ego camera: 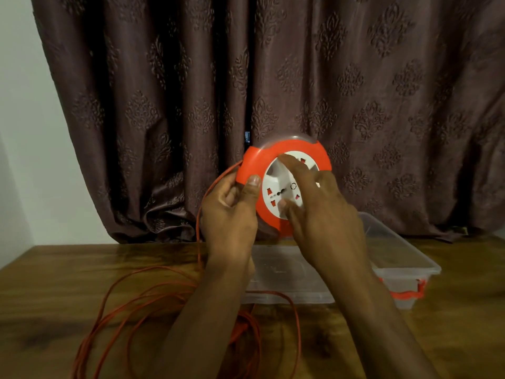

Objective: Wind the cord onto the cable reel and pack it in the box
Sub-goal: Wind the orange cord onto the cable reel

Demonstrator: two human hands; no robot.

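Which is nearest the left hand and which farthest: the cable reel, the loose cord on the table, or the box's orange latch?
1. Cable reel: gripped by the left hand.
2. Loose cord: on the table, below.
3. Orange latch: far right, on the box.

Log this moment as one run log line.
step: winding | left hand: gripping cable reel rim | right hand: on white face | cord: mostly loose on table | box: open

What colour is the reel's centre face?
White with small red socket shutters, inside an orange-red rim; the reel shows in the head view.
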